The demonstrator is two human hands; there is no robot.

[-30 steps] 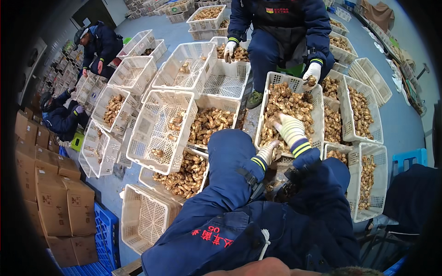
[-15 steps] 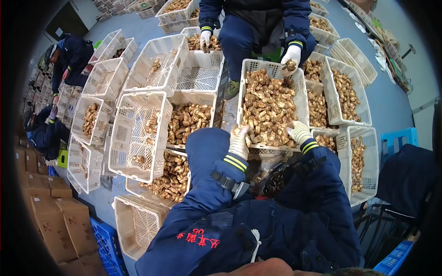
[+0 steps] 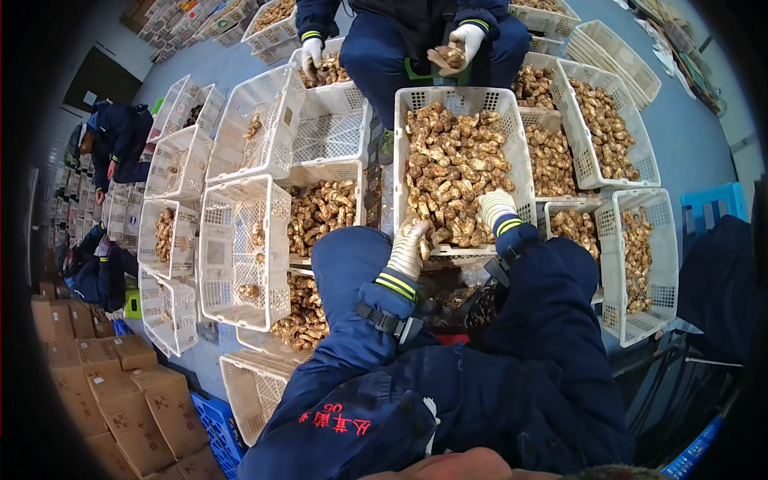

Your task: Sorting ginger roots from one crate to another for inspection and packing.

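A white perforated crate (image 3: 524,168) stands before me, heaped with knobbly brown-and-cream mushrooms (image 3: 456,164). At its near left corner my left hand (image 3: 409,244), in a pale striped glove, is closed on a mushroom (image 3: 425,244). My right hand (image 3: 498,210), gloved alike, reaches over the near right rim onto the heap; its fingertips are hidden against the mushrooms. Across the crate sits a co-worker. One white-gloved hand (image 3: 460,48) of theirs holds a mushroom, and the other (image 3: 312,58) is over a crate of mushrooms at the far left.
Crates of mushrooms (image 3: 324,212) stand close on my left, with nearly bare ones (image 3: 244,248) stacked over them. More filled crates (image 3: 612,132) line the right side. Cardboard boxes (image 3: 132,400) and a blue plastic pallet (image 3: 216,428) lie lower left. Two other people (image 3: 120,144) bend over crates.
My right hand has moved from the near right rim inward onto the heap. My left hand stays near its corner. The co-worker's hand with a mushroom has drawn back from the crate. The view has shifted slightly.
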